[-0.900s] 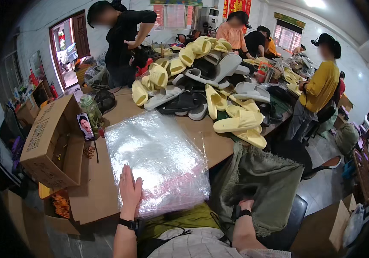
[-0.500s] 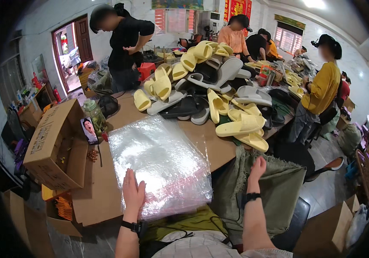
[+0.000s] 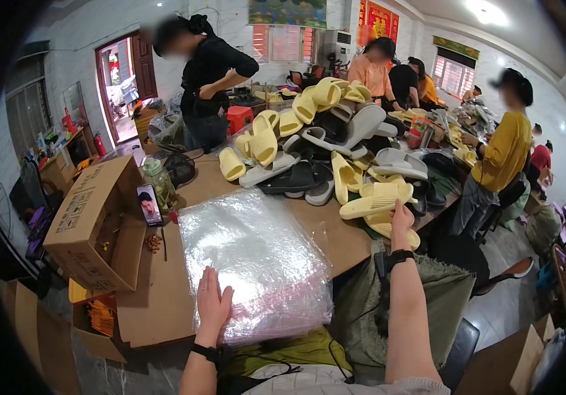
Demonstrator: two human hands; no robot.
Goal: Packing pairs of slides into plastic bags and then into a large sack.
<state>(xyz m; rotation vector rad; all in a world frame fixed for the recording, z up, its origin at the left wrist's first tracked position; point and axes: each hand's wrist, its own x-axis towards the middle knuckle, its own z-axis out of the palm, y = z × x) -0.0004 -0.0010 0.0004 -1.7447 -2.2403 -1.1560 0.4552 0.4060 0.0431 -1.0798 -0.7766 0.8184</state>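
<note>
My left hand (image 3: 213, 300) lies flat with fingers stretched on a stack of clear plastic bags (image 3: 256, 247), near its lower left edge. The bags are shiny, with a pinkish band along the near side. My right hand (image 3: 401, 224) is at the near edge of the slipper pile, fingers drawn together on a ribbed yellow slipper (image 3: 376, 201). The thumb side of this grip is mostly hidden. Just below and behind the hand, a second yellow slipper (image 3: 383, 224) lies partly covered. More yellow, grey and black slippers are heaped behind, among them a grey slipper (image 3: 362, 128).
An open cardboard box (image 3: 92, 224) lies at the left, beside a phone (image 3: 149, 205) propped against a green jar (image 3: 158, 174). Green cloth (image 3: 421, 283) hangs at the table's right edge. Several people stand around the table, one in a yellow top (image 3: 507, 148).
My right hand has moved up and forward from above the green cloth to the yellow slippers. My left hand stays on the bags. The whole view has shifted slightly.
</note>
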